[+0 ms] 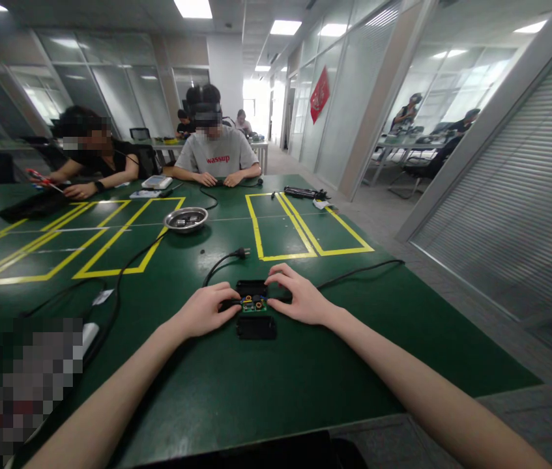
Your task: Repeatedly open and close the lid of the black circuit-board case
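Observation:
A small green circuit board (255, 303) with copper-wound ring coils lies between my two hands. Behind it is one half of a black plastic case (251, 284), and nearer to me lies the other half (256, 327), separate from the board. My left hand (207, 309) is closed at the board's left end, thumb and fingers pinching the black cable there. Over the right end curves my right hand (300, 296), its thumb and fingers apart. Its fingertips are by the rear case half and its thumb is beside the black cable (281, 297).
A power plug (242, 253) on its cord lies beyond my hands. Farther back are a metal bowl (186, 220) with small metal parts and yellow tape outlines (285, 256). One black cord (363, 270) runs right. Co-workers sit across the green table (354, 352).

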Tool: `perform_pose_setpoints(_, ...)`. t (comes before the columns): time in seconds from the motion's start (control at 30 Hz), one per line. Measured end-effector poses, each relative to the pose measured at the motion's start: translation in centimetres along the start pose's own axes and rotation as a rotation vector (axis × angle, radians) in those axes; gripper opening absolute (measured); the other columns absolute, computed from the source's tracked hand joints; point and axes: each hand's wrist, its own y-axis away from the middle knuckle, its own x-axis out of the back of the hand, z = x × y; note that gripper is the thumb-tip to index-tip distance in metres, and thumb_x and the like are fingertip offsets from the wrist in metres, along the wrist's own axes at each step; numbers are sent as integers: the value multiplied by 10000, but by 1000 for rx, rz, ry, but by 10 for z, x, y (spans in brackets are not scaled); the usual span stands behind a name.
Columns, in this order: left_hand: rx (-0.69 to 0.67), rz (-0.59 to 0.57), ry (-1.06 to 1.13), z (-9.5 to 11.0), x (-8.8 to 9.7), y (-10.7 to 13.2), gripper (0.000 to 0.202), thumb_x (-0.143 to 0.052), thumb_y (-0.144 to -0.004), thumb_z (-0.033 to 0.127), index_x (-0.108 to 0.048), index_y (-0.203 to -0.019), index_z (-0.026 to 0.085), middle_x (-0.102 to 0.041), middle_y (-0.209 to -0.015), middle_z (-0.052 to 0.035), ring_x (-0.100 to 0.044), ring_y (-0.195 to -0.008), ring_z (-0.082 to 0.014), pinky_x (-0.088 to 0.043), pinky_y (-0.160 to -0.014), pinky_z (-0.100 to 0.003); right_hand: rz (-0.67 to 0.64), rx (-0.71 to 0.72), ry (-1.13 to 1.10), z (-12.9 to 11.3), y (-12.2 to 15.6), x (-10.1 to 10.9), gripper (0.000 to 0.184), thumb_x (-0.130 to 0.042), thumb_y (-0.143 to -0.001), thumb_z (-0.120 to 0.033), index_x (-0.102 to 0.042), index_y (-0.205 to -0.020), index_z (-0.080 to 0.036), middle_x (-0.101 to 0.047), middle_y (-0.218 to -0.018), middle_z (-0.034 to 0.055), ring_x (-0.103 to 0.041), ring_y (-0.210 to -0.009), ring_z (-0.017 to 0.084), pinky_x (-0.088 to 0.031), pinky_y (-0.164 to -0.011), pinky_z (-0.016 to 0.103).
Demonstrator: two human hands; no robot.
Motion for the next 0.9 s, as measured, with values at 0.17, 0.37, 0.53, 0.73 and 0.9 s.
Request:
perform_pose_setpoints(0.17, -13, 9, 16, -1, 7, 2, 181, -599, -925, 315, -734, -962, 200, -704, -854, -29, -625, -668, -144, -458, -610, -242, -158, 34, 89, 9, 2, 12, 57, -697, -879, -179, -672, -920, -209, -668, -921, 41, -641, -879, 204, -536, -776, 329)
perform_pose_setpoints(0.37, -17, 75, -33, 5, 24, 3, 298, -495, -905, 273, -550, -626, 183, -539, -580, 17, -471, -526, -110, -344, -549, -240, -56, 108, 29, -4, 4, 22, 77, -598, -926, -218, -673, -916, -205, -674, -852, 35, -633, -724, 166, -487, -658, 283)
perform_pose_setpoints(0.53, -34, 58, -54, 12, 31, 5, 283, -493, -805, 221, -387, -544, 196, -399, -510, 45, -351, -488, -97, -279, -530, -249, -35, 193, 30, -18, 11, 23, 93, -573, -880, -217, -666, -880, -212, -672, -814, 31, -621, -679, 162, -445, -601, 276)
perform_pose_setpoints(0.73, -25, -61, 17, 22, 16, 6, 199, -546, -749, 195, -465, -566, 190, -473, -525, 46, -411, -484, -95, -289, -525, -235, -191, 131, 45, -23, 14, 20, 15, -646, -798, -186, -648, -790, -199, -646, -762, 0, -567, -634, 126, -389, -580, 236)
perform_pose_setpoints(0.9, 5, -129, 42, 29, 6, 6, 166, -706, -721, 299, -657, -843, 197, -531, -597, 66, -461, -520, -105, -313, -546, -226, -327, 33, 41, -27, 12, 16, 105, -703, -760, -157, -607, -725, -182, -614, -724, -19, -526, -634, 113, -357, -600, 225)
